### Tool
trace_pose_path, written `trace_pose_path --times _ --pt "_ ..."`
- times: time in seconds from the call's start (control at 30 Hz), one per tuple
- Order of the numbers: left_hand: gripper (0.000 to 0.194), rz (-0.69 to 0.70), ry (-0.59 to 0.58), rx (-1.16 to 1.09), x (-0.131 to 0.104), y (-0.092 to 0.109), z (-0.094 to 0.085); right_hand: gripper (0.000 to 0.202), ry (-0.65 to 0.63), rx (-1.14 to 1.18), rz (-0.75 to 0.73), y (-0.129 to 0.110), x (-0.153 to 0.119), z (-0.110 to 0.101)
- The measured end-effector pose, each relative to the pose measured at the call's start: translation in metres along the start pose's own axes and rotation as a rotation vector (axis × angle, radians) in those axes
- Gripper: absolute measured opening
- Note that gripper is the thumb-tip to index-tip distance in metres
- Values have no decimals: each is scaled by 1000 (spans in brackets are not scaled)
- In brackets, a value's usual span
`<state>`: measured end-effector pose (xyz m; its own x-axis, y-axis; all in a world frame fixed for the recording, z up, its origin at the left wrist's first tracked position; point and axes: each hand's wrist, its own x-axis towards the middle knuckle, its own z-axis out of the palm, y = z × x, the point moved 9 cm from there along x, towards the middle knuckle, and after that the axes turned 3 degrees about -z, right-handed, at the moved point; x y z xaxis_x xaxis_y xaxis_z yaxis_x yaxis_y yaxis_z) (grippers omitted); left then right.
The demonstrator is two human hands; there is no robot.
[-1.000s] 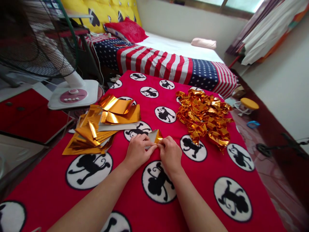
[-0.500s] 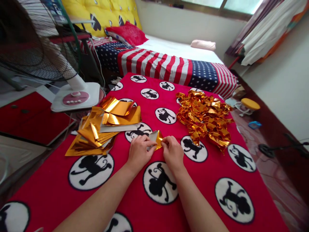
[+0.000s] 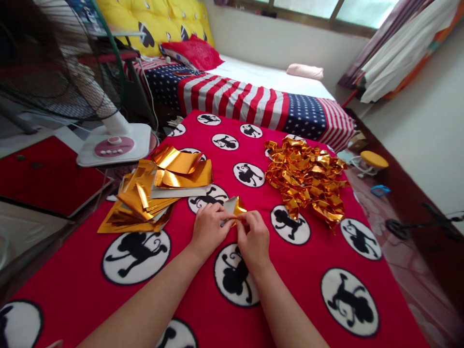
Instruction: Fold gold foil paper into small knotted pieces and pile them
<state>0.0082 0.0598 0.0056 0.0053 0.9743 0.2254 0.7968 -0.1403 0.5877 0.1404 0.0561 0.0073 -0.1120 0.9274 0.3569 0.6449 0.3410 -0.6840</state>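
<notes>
A small sheet of gold foil paper (image 3: 238, 206), with a grey-white back, is partly folded between my two hands. My left hand (image 3: 211, 226) pinches its left side, thumb and fingers together. With thumb and fingertips my right hand (image 3: 254, 235) grips its near edge, close to the left thumb. My fingers hide part of the paper. To the left lies a loose stack of flat gold foil sheets (image 3: 145, 198), some showing their pale backs. A heap of folded gold foil pieces (image 3: 308, 174) sits to the right.
A red cloth (image 3: 290, 290) with monkey circles covers the table. A white fan base (image 3: 134, 145) stands left of the foil stack. Beyond the table is a bed (image 3: 232, 96) with a flag-pattern cover. A yellow stool (image 3: 373, 159) is on the floor at right.
My right hand has shifted slightly left and nearer me, bringing its fingertips to the left thumb and bending the foil's near edge. My left hand stays almost still.
</notes>
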Motion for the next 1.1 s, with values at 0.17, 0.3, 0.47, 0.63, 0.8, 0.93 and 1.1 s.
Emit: trace_pose_path --times 0.17,0.3,0.47,0.63,0.8,0.93,1.1 --pt "20 83 -50 -122 1 -7 -2 19 -84 -53 -59 -10 -9 9" --pt "38 198 -75 -257 1 -12 -13 12 -108 -61 -68 -13 -9 8" --pt "44 253 -105 -222 1 -15 -21 17 -127 -11 -118 -15 -7 7" --pt "42 274 -97 -170 2 -14 -26 25 -190 113 -181 -10 3 8" --pt "29 328 -58 -28 3 -8 -29 24 -177 134 -152 -7 8 6" --pt "22 414 -41 36 -1 3 -29 15 -142 133 -114 -5 8 6" --pt "20 511 -98 62 -9 16 -26 15 -175 104 -89 -2 9 11"
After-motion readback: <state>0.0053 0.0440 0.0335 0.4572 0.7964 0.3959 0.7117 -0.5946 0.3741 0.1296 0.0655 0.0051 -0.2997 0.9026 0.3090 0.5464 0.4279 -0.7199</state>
